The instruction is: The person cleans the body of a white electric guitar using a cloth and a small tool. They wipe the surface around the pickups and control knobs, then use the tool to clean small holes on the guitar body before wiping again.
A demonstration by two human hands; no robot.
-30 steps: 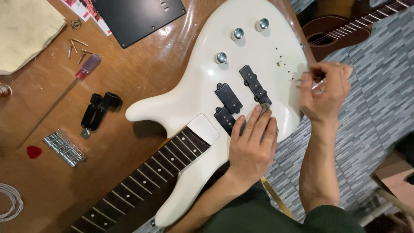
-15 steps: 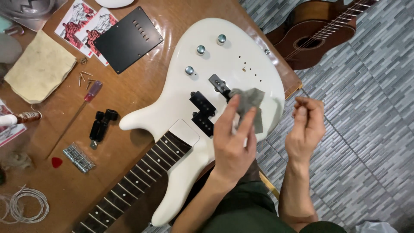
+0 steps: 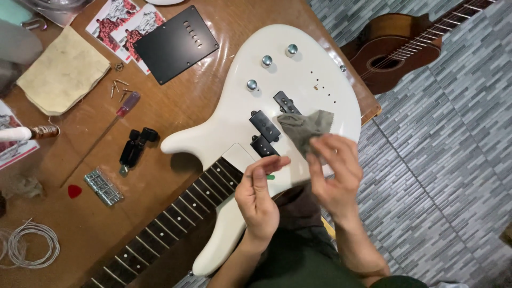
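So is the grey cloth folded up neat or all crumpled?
Crumpled. The grey cloth lies bunched and wrinkled on the white guitar body, one end pinched by the right hand.

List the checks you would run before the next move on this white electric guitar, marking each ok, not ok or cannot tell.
1. Grey cloth gripped: ok, the right hand pinches its near edge; the rest drapes on the glossy white guitar body.
2. Small green piece secured: ok, pinched in the left hand; what it is, cannot tell.
3. Guitar supported: ok, lying flat on the brown wooden table.
4. Loose metal screws kept together: ok, clustered by the red-handled screwdriver.
5. Chrome metal bridge mounted: not ok, it lies on the table apart from the guitar.
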